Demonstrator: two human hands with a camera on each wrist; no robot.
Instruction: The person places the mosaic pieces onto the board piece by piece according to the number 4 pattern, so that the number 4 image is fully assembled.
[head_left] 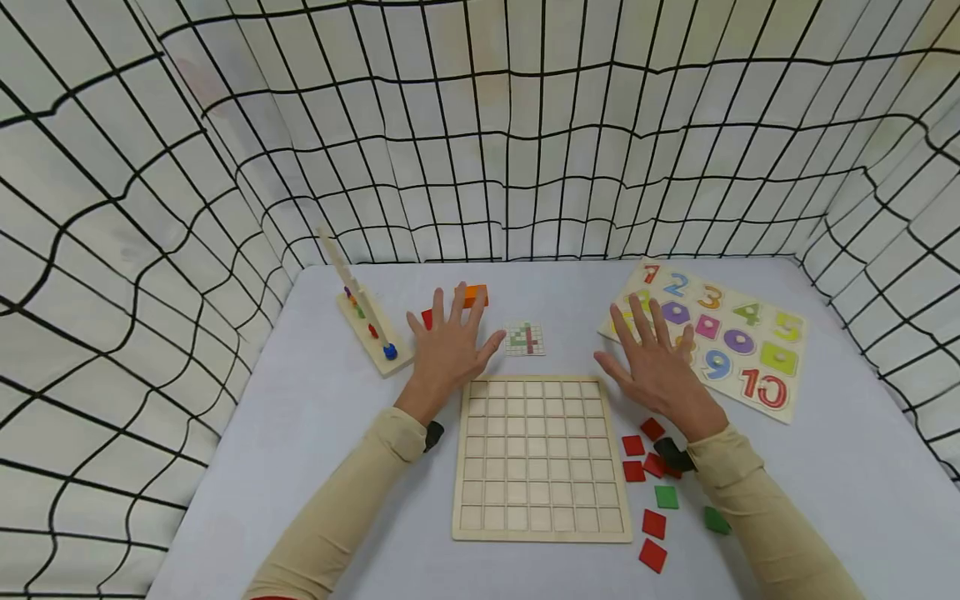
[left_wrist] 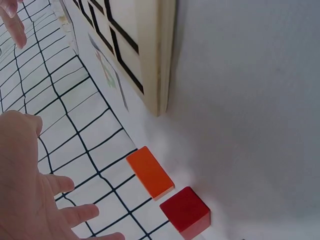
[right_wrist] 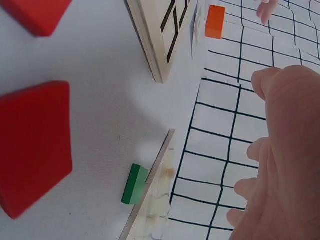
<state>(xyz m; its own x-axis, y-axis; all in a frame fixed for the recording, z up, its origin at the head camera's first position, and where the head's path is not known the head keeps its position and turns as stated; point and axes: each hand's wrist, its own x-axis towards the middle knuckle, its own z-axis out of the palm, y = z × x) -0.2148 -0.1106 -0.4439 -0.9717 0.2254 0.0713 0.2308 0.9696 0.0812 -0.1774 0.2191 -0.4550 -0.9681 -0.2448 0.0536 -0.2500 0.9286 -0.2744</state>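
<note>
Both hands hover palm down with fingers spread, holding nothing. My left hand [head_left: 448,354] is over the area left of a small grid card [head_left: 524,339], near an orange block [head_left: 476,296] and a red block [head_left: 427,318] that it partly hides. My right hand [head_left: 662,377] is by the near left corner of a wooden number board [head_left: 789,396], covering some of its shapes. Between the forearms lies a wooden grid board [head_left: 542,536] with bare squares. In the right wrist view, a green block [right_wrist: 134,185] sits against the number board's edge.
Several red tiles [head_left: 654,524] and green tiles [head_left: 666,497] lie loose right of the grid board, some under the right wrist. A wooden stand [head_left: 393,364] with small coloured pieces stands at the left. Black netting [head_left: 508,133] surrounds the white table [head_left: 285,433].
</note>
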